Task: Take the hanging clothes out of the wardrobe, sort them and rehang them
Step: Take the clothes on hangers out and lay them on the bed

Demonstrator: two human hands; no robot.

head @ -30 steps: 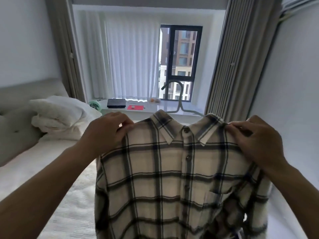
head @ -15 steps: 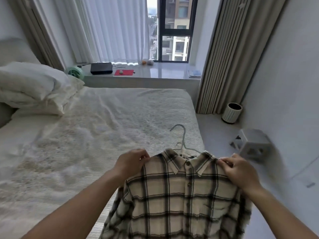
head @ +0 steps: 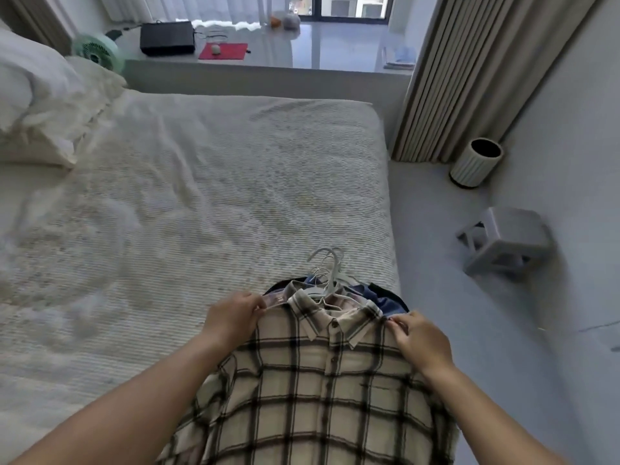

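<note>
My left hand (head: 231, 318) pinches one shoulder of the plaid shirt (head: 318, 391); my right hand (head: 419, 340) pinches the other; the shirt lies atop a pile of clothes (head: 385, 297) on white hangers (head: 327, 273) at the bed (head: 201, 196) edge.

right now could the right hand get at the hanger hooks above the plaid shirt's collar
Probably yes: the right hand pinches the plaid shirt at its shoulder, and the hanger hooks lie uncovered just beyond the collar; it must let go first.

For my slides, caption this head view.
Both hands, left hand and right hand, hold plaid shirt over bed.
</note>
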